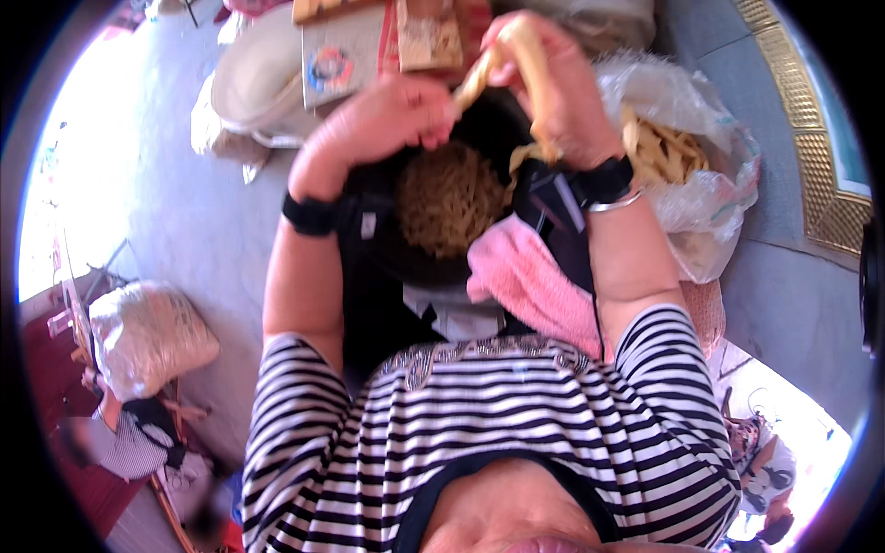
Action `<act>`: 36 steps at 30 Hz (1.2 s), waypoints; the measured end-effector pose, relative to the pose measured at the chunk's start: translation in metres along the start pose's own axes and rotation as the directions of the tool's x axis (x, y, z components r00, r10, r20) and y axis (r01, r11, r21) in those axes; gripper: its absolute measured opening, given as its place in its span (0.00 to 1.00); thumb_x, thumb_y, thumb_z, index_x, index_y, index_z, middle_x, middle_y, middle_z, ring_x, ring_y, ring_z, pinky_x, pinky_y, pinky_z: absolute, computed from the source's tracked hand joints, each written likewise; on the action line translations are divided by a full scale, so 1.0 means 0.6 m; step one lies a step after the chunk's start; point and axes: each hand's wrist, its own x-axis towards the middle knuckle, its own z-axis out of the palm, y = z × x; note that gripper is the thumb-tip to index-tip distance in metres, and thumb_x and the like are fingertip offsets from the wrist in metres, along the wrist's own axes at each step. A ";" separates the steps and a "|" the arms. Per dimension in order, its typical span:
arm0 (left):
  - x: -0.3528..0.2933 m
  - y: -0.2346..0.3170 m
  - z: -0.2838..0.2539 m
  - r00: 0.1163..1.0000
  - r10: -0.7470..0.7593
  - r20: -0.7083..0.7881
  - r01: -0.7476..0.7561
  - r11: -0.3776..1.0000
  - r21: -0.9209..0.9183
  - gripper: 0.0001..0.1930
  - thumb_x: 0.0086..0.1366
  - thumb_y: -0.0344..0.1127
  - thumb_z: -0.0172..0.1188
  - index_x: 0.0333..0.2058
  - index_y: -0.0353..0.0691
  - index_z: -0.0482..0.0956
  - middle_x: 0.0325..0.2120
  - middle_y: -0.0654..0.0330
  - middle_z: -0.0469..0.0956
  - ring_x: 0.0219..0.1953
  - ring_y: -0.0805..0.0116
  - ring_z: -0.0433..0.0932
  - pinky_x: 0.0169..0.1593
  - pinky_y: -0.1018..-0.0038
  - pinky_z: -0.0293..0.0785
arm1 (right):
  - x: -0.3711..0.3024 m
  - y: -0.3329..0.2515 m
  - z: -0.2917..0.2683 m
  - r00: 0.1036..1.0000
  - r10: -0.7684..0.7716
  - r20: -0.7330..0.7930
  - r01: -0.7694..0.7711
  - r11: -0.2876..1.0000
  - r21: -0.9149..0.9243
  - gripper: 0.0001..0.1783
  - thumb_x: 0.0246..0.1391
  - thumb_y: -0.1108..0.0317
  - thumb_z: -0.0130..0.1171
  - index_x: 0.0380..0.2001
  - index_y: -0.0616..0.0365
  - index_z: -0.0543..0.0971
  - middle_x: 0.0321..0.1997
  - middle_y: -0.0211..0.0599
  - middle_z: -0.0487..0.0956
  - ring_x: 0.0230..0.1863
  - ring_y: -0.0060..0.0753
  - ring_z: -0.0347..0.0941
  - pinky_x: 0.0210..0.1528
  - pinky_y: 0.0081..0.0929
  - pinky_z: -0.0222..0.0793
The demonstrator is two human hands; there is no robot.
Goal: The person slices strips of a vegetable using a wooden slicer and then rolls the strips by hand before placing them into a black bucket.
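A long, pale yellow, flexible strip (529,61), perhaps a plant strip, stretches between my two hands over a black basin (373,244). My left hand (392,120) pinches one end, where the strip looks twisted. Looped over the fingers of my right hand (562,88), the rest hangs down past the palm. A further thin yellow piece (524,158) dangles near the right wrist. Below the hands, a heap of brownish, coiled or braided-looking material (450,198) lies in the basin; its exact kind is unclear. Both wrists wear black straps.
To the right stands a clear plastic bag (724,189) with more yellow strips (666,152). A pink towel (535,281) lies across my lap. Beyond the basin are a box (346,60) and wooden blocks (429,35). A pale tub (258,78) and stuffed sack (152,336) stand left; people sit farther off.
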 end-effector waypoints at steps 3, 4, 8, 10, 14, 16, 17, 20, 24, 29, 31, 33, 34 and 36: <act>0.004 0.022 0.023 0.999 -0.010 0.031 0.011 1.000 -0.015 0.13 0.62 0.36 0.54 0.24 0.33 0.77 0.19 0.64 0.76 0.23 0.78 0.73 0.29 0.80 0.70 | 0.003 0.005 0.010 0.996 0.086 -0.011 -0.076 0.931 0.357 0.09 0.57 0.68 0.52 0.38 0.61 0.74 0.35 0.34 0.76 0.36 0.24 0.72 0.42 0.23 0.69; 0.006 0.020 0.027 1.000 -0.009 0.029 0.009 1.000 0.013 0.13 0.62 0.36 0.54 0.23 0.32 0.77 0.18 0.63 0.76 0.23 0.78 0.74 0.30 0.79 0.71 | 0.002 0.006 0.012 0.995 0.101 -0.009 -0.090 0.917 0.388 0.08 0.58 0.68 0.51 0.38 0.60 0.72 0.33 0.34 0.75 0.34 0.25 0.71 0.40 0.25 0.69; 0.016 0.010 0.028 0.994 -0.046 0.101 0.035 0.993 0.109 0.12 0.62 0.35 0.55 0.25 0.33 0.79 0.20 0.64 0.78 0.25 0.80 0.73 0.32 0.81 0.70 | 0.014 -0.011 -0.009 1.000 0.026 0.004 -0.025 0.848 0.530 0.07 0.60 0.64 0.52 0.35 0.56 0.70 0.23 0.27 0.67 0.22 0.19 0.63 0.29 0.24 0.65; 0.018 0.032 0.038 0.969 -0.212 0.128 0.169 0.943 0.287 0.10 0.58 0.34 0.57 0.25 0.32 0.80 0.19 0.64 0.78 0.25 0.80 0.74 0.33 0.80 0.71 | 0.015 -0.020 -0.016 0.989 0.057 -0.139 0.026 0.847 0.531 0.11 0.60 0.60 0.51 0.34 0.57 0.70 0.21 0.24 0.64 0.20 0.18 0.60 0.25 0.23 0.62; 0.038 0.033 0.045 0.963 -0.063 0.263 0.000 0.972 0.235 0.21 0.55 0.44 0.61 0.42 0.32 0.77 0.34 0.56 0.79 0.39 0.70 0.75 0.46 0.72 0.69 | 0.015 -0.028 -0.022 0.998 0.064 0.021 -0.065 0.850 0.523 0.17 0.63 0.52 0.43 0.34 0.56 0.70 0.16 0.22 0.59 0.14 0.16 0.52 0.16 0.17 0.52; 0.020 0.034 0.040 0.974 0.170 0.149 -0.120 0.948 -0.293 0.29 0.57 0.49 0.60 0.50 0.31 0.72 0.44 0.56 0.76 0.50 0.69 0.71 0.54 0.72 0.64 | 0.004 -0.025 -0.008 0.962 0.118 0.244 -0.246 0.764 0.597 0.26 0.63 0.44 0.37 0.33 0.58 0.70 0.13 0.22 0.57 0.11 0.14 0.49 0.13 0.15 0.47; 0.030 0.017 0.032 0.938 0.298 0.177 -0.184 0.861 -0.474 0.36 0.60 0.55 0.54 0.57 0.29 0.62 0.53 0.57 0.67 0.59 0.66 0.61 0.61 0.70 0.55 | -0.002 -0.030 -0.002 0.939 0.167 0.301 -0.316 0.769 0.557 0.27 0.62 0.43 0.37 0.33 0.58 0.70 0.11 0.21 0.56 0.10 0.14 0.48 0.12 0.15 0.46; 0.025 0.043 0.045 0.916 0.388 -0.105 -0.345 0.626 -0.699 0.38 0.62 0.56 0.49 0.60 0.30 0.56 0.57 0.50 0.63 0.58 0.60 0.63 0.61 0.67 0.57 | -0.010 -0.023 0.017 0.838 0.320 0.441 -0.506 0.758 0.411 0.29 0.60 0.41 0.38 0.31 0.60 0.70 0.09 0.20 0.55 0.08 0.14 0.47 0.10 0.17 0.43; 0.025 0.038 0.062 0.908 0.272 -0.317 -0.401 0.352 -0.846 0.24 0.65 0.47 0.46 0.53 0.35 0.66 0.49 0.49 0.72 0.52 0.53 0.70 0.56 0.63 0.65 | -0.026 -0.005 0.044 0.677 0.479 0.559 -0.681 0.696 0.229 0.28 0.61 0.43 0.39 0.29 0.60 0.70 0.08 0.20 0.55 0.07 0.14 0.46 0.09 0.17 0.42; 0.009 0.034 0.016 0.870 0.074 -0.488 -0.493 0.099 -0.865 0.11 0.67 0.44 0.47 0.30 0.44 0.67 0.16 0.70 0.60 0.19 0.72 0.64 0.29 0.71 0.68 | -0.006 0.002 0.086 0.694 0.563 0.449 -0.712 0.630 0.309 0.17 0.62 0.54 0.45 0.27 0.55 0.69 0.10 0.18 0.54 0.09 0.12 0.46 0.11 0.13 0.45; -0.006 0.027 0.005 0.781 -0.033 -0.624 -0.597 0.251 -0.762 0.10 0.67 0.42 0.47 0.29 0.44 0.68 0.14 0.71 0.59 0.16 0.73 0.61 0.27 0.75 0.66 | -0.009 0.022 0.093 0.682 0.630 0.371 -0.729 0.630 0.269 0.15 0.62 0.56 0.47 0.26 0.54 0.68 0.12 0.18 0.55 0.11 0.12 0.48 0.13 0.13 0.46; -0.013 0.032 0.000 0.581 -0.131 -0.804 -0.604 0.593 -0.533 0.10 0.67 0.39 0.47 0.28 0.42 0.70 0.14 0.69 0.61 0.15 0.73 0.62 0.27 0.77 0.66 | -0.009 0.025 0.104 0.739 0.579 0.344 -0.673 0.638 0.375 0.13 0.61 0.57 0.47 0.28 0.54 0.69 0.13 0.18 0.55 0.12 0.11 0.48 0.14 0.12 0.47; -0.013 0.036 0.003 0.410 0.130 -0.903 -0.593 0.790 -0.156 0.10 0.66 0.37 0.48 0.28 0.40 0.71 0.14 0.67 0.64 0.15 0.72 0.64 0.27 0.76 0.67 | -0.009 0.026 0.104 0.767 0.558 0.316 -0.640 0.640 0.425 0.13 0.61 0.58 0.48 0.28 0.54 0.69 0.14 0.17 0.55 0.13 0.11 0.48 0.15 0.12 0.48; -0.008 0.040 0.015 0.173 0.687 -0.706 -0.336 0.715 0.613 0.09 0.65 0.34 0.49 0.28 0.38 0.74 0.16 0.64 0.69 0.16 0.70 0.68 0.27 0.76 0.69 | -0.006 0.029 0.095 0.828 0.490 0.273 -0.556 0.646 0.523 0.11 0.61 0.59 0.48 0.32 0.54 0.70 0.16 0.18 0.58 0.13 0.11 0.51 0.15 0.12 0.49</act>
